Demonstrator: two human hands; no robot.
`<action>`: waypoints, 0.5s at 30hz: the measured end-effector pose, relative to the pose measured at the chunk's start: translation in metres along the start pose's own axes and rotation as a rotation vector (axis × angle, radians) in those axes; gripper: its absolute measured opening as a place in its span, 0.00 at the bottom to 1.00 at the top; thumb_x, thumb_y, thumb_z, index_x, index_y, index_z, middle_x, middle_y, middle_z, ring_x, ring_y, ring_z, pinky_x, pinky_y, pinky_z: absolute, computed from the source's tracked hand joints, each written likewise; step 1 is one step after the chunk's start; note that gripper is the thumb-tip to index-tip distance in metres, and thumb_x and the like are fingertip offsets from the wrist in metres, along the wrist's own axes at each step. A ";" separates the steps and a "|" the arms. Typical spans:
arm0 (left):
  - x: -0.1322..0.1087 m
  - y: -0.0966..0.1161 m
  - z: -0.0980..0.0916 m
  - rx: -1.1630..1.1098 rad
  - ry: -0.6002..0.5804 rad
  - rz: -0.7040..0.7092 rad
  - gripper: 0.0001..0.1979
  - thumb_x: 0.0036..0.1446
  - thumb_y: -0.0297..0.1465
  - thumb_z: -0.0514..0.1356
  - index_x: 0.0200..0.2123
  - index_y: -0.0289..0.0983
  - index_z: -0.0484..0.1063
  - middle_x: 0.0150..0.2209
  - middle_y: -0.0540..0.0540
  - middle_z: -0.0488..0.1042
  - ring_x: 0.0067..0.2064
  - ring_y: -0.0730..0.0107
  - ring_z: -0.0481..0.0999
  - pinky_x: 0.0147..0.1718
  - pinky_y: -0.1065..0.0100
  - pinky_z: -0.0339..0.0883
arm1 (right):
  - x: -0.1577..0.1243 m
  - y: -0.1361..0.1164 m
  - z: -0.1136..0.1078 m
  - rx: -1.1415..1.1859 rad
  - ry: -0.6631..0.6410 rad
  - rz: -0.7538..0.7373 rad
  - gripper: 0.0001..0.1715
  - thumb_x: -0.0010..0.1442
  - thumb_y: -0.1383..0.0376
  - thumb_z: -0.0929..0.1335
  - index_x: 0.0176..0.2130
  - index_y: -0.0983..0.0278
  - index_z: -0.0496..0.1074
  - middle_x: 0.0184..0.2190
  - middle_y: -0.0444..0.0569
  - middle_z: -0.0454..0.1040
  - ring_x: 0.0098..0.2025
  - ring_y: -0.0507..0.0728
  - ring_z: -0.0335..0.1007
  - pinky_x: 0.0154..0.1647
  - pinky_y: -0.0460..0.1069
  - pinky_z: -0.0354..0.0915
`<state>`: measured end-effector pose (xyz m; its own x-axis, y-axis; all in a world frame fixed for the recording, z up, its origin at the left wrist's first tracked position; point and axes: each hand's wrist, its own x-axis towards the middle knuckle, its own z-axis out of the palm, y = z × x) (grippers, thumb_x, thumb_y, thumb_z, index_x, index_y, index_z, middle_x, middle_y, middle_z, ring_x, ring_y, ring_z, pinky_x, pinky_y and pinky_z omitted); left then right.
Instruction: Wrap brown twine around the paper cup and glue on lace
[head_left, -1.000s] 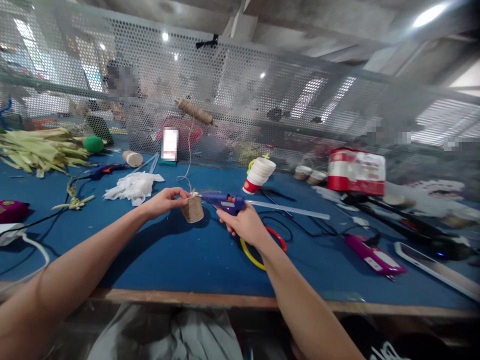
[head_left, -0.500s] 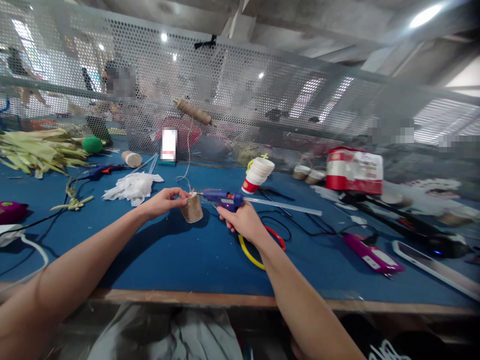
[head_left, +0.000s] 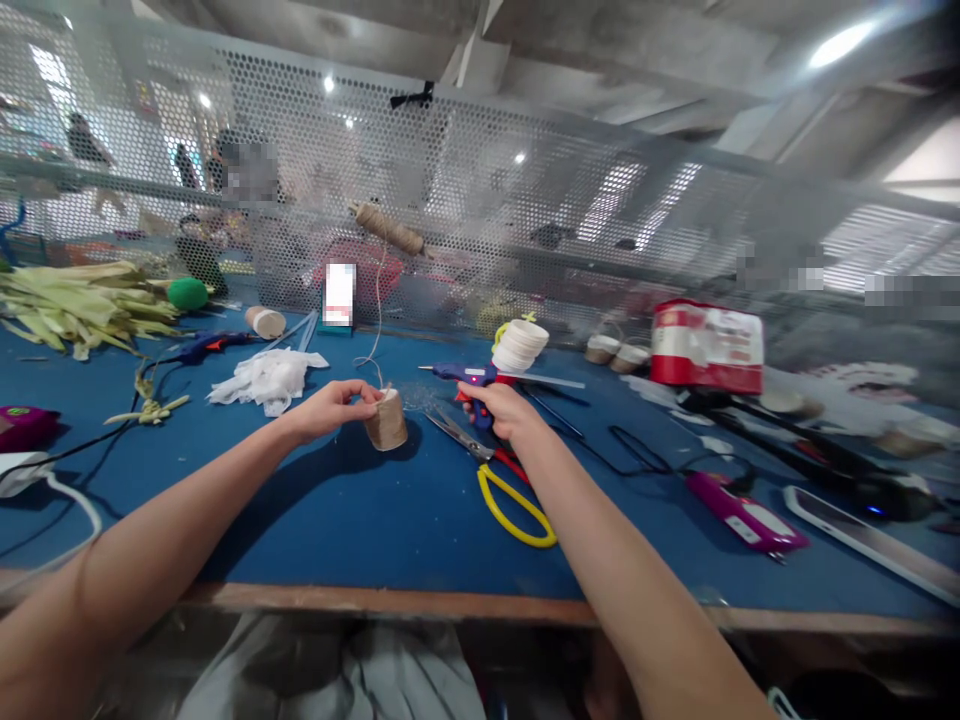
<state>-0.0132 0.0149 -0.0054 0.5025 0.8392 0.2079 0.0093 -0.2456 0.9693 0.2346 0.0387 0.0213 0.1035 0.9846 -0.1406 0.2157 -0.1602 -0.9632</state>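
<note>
Pinched at its rim by my left hand (head_left: 341, 408) is a small cup wrapped in brown twine (head_left: 388, 424), held a little tilted above the blue table. A loose twine strand (head_left: 379, 300) runs from the cup's rim up to a twine spool (head_left: 388, 228) on the mesh. My right hand (head_left: 496, 405) is closed round a blue hot glue gun (head_left: 466, 373). Its nozzle points left, apart from the cup, and a clear glue stick (head_left: 551, 382) sticks out behind. Under my right wrist lie scissors (head_left: 517, 508) with yellow and red handles, blades toward the cup.
Stacked paper cups (head_left: 520, 345) stand behind the glue gun. Crumpled white cloth (head_left: 270, 378) and a second glue gun (head_left: 206, 345) lie left, near dried husks (head_left: 82, 300). Rightward are black cables, a purple device (head_left: 746, 512), a phone (head_left: 862, 540) and a red-white package (head_left: 707, 345).
My right hand has drawn the glue gun back and away from the cup's rim, up and to the right. The scissors show more fully. My left hand still holds the cup, nearly unmoved.
</note>
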 end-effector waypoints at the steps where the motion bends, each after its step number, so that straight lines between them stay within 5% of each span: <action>1: 0.000 0.000 0.000 0.009 -0.002 0.003 0.10 0.45 0.33 0.59 0.24 0.33 0.63 0.39 0.42 0.70 0.47 0.64 0.66 0.46 0.63 0.55 | 0.007 0.002 0.000 -0.027 0.009 0.010 0.10 0.49 0.69 0.67 0.19 0.68 0.63 0.11 0.42 0.63 0.13 0.46 0.57 0.13 0.41 0.55; 9: 0.000 -0.001 0.000 0.060 0.004 0.019 0.08 0.46 0.33 0.59 0.24 0.34 0.63 0.38 0.43 0.70 0.48 0.64 0.66 0.47 0.64 0.55 | 0.033 0.017 0.005 -0.355 0.084 -0.033 0.14 0.51 0.66 0.66 0.17 0.68 0.65 0.14 0.49 0.69 0.18 0.49 0.64 0.20 0.44 0.61; 15: -0.001 0.001 0.002 0.079 0.003 0.023 0.08 0.46 0.32 0.58 0.24 0.34 0.63 0.40 0.42 0.70 0.48 0.63 0.66 0.48 0.62 0.54 | 0.032 0.005 0.004 -0.628 0.154 -0.158 0.15 0.51 0.63 0.65 0.18 0.68 0.68 0.26 0.62 0.73 0.39 0.62 0.69 0.35 0.49 0.62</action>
<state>-0.0118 0.0133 -0.0049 0.5009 0.8343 0.2303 0.0662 -0.3022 0.9509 0.2354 0.0696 0.0109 0.1511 0.9860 0.0707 0.7597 -0.0701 -0.6465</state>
